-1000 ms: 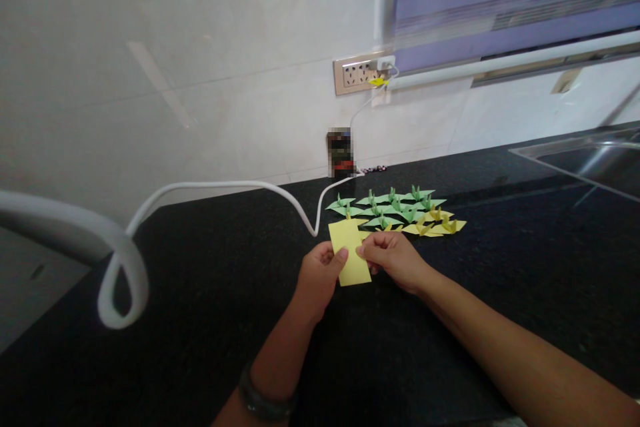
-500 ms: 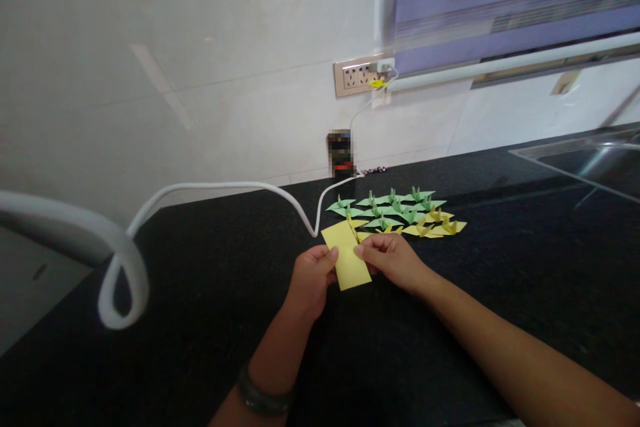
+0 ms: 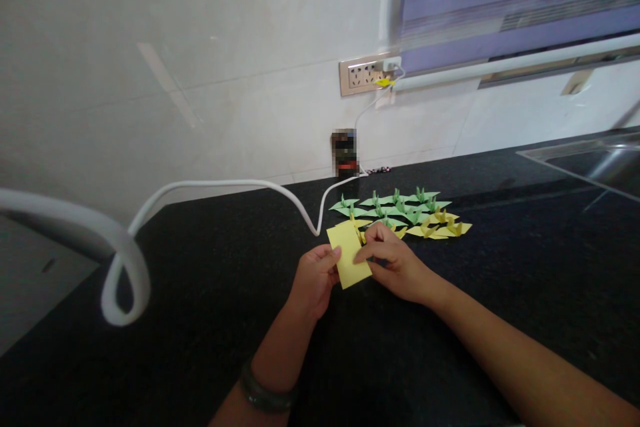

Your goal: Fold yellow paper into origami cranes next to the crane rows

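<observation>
My left hand (image 3: pixel 315 280) pinches the left edge of a yellow sheet of paper (image 3: pixel 353 273), its thumb lying on the front. The sheet is a tall rectangle, held tilted above the counter. From the right side, my right hand (image 3: pixel 400 267) grips the same sheet. One of its fingertips presses on the front face, and other fingers are bent at the right edge. Just behind the hands stand several folded green paper cranes (image 3: pixel 397 200) and yellow paper cranes (image 3: pixel 453 228). The sheet and my right hand partly cover the nearest yellow ones.
A black countertop (image 3: pixel 210 320) runs along a pale tiled wall. A thick white cable or tube (image 3: pixel 225 183) loops in from the left. Against the wall leans a small pixelated device (image 3: pixel 345 152), below a socket panel (image 3: pixel 356 76) with a plugged-in charger. A sink edge (image 3: pixel 575 180) shows at right.
My right hand has shifted its hold: its thumb has left the front of the sheet, and a finger now presses there. My left hand keeps its grip. The view has shifted slightly.
</observation>
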Motion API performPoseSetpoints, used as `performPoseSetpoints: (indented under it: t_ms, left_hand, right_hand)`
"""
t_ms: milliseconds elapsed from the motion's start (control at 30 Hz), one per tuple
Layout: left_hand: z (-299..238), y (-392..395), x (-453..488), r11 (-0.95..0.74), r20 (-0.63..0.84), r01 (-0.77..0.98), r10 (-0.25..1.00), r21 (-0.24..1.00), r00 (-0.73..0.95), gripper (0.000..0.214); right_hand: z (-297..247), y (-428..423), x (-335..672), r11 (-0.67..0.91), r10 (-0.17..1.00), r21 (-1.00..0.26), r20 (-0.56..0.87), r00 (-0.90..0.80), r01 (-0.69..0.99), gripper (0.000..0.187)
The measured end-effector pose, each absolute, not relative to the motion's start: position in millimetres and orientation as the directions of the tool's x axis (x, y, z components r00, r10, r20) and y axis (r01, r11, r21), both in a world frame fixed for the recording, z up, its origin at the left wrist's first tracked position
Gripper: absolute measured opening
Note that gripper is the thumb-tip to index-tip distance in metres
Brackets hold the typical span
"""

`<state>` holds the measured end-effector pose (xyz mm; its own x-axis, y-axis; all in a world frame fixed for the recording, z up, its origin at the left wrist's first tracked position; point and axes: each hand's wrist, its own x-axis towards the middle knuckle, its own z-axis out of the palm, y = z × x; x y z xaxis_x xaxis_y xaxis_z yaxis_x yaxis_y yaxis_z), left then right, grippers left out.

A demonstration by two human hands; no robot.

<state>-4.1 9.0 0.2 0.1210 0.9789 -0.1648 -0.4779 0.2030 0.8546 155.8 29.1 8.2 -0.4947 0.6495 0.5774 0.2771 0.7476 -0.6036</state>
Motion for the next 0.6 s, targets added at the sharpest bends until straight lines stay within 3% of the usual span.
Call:
performPoseSetpoints:
  t_ms: [267, 600]
  left_hand:
    - [1.4, 8.9, -0.6, 0.147, -0.116, -0.472, 0.989, 0.869, 0.095, 0.032]
    - [3.4, 8.0, 0.8, 0.147, -0.094, -0.484, 0.987, 0.862, 0.133, 0.033]
  right_hand:
    - [8.8, 25.4, 153.9, 0.721, 0.628, -0.659, 0.491, -0.604, 0.215, 0.023]
    - [12.3, 24.1, 154.7, 0.830, 0.555, -0.420, 0.553, -0.621, 0.368, 0.023]
